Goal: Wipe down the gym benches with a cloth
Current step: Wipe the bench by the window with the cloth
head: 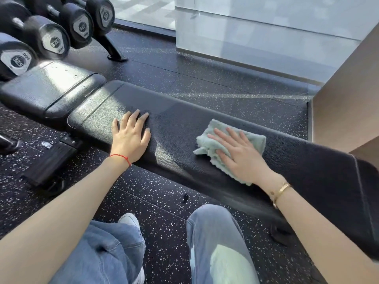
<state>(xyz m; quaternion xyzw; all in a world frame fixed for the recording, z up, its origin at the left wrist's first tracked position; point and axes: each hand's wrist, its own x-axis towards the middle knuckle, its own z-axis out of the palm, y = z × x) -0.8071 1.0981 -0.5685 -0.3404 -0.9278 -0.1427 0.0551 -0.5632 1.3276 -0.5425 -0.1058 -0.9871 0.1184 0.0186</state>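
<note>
Right hand [240,154] lies flat, fingers spread, pressing the cloth [229,144] onto the bench [180,128], cloth poking out past the fingertips. Left hand [131,134] is open, palm down on bare pad. Dumbbells [53,39] behind.

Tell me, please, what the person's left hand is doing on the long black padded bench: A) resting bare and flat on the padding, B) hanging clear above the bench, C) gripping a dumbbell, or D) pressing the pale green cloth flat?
A: the left hand lies palm-down with spread fingers directly on the long black padded bench, while the pale green cloth sits under the right hand further along.
</note>
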